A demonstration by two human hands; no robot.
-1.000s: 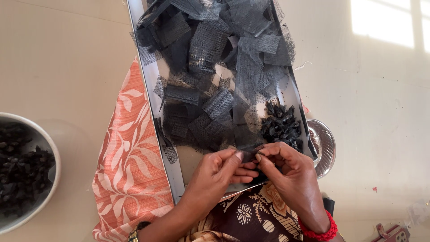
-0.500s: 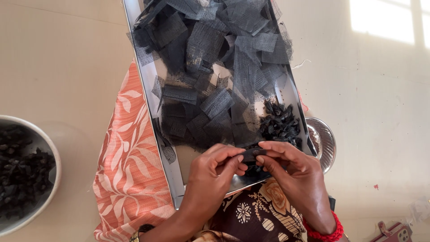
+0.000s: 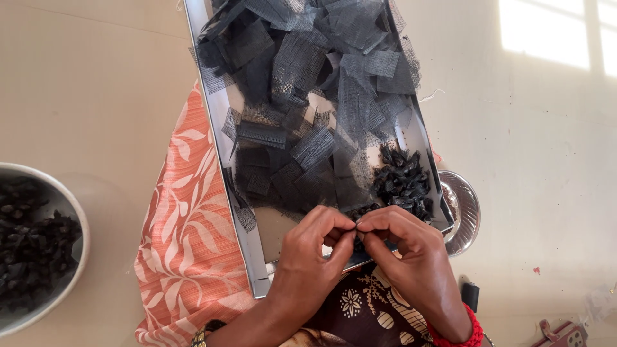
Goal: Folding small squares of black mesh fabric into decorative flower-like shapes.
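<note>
Hands closed together, pinched item hidden

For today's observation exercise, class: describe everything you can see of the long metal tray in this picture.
The metal tray is long, rectangular and shiny silver, with a raised rim. It lies slanted over an orange leaf-patterned cloth, its near end over the person's lap. Cut pieces of black mesh cover most of it; a heap of small black bundles sits by its right rim. The left hand and right hand meet over its near edge.
</note>
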